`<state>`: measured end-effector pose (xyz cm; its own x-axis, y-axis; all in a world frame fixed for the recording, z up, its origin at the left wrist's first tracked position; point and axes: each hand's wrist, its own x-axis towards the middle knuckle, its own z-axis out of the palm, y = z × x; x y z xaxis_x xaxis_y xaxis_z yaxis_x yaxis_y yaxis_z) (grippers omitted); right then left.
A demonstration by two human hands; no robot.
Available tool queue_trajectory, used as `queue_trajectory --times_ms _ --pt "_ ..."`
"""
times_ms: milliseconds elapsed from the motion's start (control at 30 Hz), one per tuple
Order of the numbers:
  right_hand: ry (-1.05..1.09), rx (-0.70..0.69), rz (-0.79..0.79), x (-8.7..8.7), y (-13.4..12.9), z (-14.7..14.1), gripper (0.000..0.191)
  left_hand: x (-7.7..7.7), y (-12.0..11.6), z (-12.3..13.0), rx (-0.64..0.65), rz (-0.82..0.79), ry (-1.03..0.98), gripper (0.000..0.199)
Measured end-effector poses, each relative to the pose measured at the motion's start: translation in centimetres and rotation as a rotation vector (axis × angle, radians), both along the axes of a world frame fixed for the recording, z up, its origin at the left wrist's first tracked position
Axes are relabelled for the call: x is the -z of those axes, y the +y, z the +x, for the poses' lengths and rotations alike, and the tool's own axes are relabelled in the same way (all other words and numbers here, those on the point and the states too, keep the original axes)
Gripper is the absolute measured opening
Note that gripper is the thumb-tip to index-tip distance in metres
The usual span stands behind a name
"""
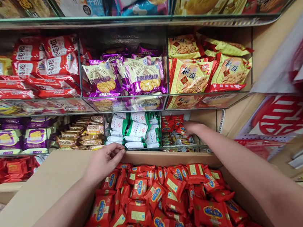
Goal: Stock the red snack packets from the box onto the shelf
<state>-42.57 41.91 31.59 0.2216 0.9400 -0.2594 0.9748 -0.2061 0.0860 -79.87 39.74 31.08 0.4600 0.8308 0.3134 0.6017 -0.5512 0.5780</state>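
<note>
Packets are heaped in an open carton, placed before a tiered rack; the left hand is set at the carton's far-left corner, the right hand inside a lower bin beyond it. Sachets are stocked immediately left of that bin, biscuit packs one tier above the sachets, between divided-off bags left and right.

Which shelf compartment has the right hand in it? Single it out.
The compartment just right of the white and green packets, holding small red packets. Only there is the right hand inside; the left hand is by the cardboard box.
</note>
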Motion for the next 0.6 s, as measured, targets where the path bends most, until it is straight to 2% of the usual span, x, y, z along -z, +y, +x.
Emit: queue_trajectory --times_ms 167,367,533,600 --pt "-0.009 -0.009 -0.015 -0.4 -1.4 0.4 0.047 -0.2 -0.2 0.1 0.013 0.003 -0.001 0.021" --pt "0.128 -0.122 0.154 -0.5 -0.8 -2.4 0.051 -0.2 -0.1 0.2 -0.01 0.005 0.011 0.02" --pt "0.162 0.021 0.316 0.5 0.9 -4.8 0.056 -0.1 -0.2 0.2 -0.006 0.01 0.006 0.02" --pt "0.185 0.048 0.343 1.1 1.2 -5.3 0.053 -0.2 -0.2 0.2 -0.011 0.01 0.011 0.02"
